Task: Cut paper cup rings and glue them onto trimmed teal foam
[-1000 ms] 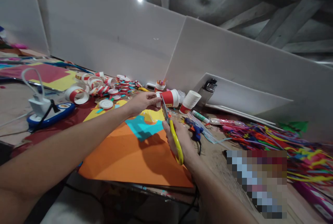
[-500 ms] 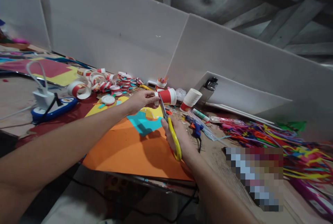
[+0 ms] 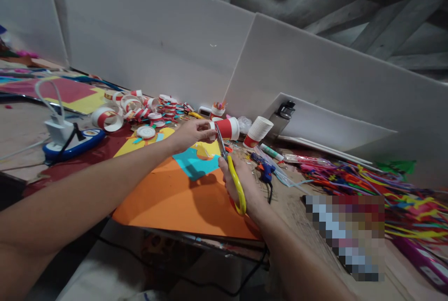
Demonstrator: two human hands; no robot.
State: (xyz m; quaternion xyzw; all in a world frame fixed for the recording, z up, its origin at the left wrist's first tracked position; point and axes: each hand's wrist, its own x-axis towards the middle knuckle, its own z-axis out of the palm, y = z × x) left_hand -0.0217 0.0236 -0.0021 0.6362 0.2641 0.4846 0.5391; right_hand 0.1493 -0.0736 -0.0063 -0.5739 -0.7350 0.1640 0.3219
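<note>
Just right of the frame's centre, the left hand (image 3: 191, 134) holds a red-and-white cup (image 3: 228, 128) on its side above the bench (image 3: 21, 128). Its fingers (image 3: 205, 126) are closed in a pinch on the cup's white left end, and the cup's wide rim points right. Below it, the right hand (image 3: 242, 183) is wrapped around the yellow handles of the scissors (image 3: 235, 182), fingers closed through the loops. The blades run up and left and meet the cup at its left end, right by the left hand's fingertips. Whether the blades are apart cannot be told.

Under both hands lies an orange sheet (image 3: 175, 205), with a teal scrap (image 3: 194, 163) and a yellow scrap (image 3: 140, 144) on top of it towards the cup. Just right of the cup a stack of white cups (image 3: 258, 130) leans, with a dark-capped bottle (image 3: 284, 115) behind it against the white boards (image 3: 147, 44). A blue glue gun (image 3: 263, 169) lies near the right hand.

In the left of the frame, cut cup rings (image 3: 117, 110) are heaped, and nearer the edge a white plug (image 3: 58, 130) sits in a blue power strip (image 3: 72, 146). Bright pipe cleaners (image 3: 385, 189) are spread across the right of the frame.
</note>
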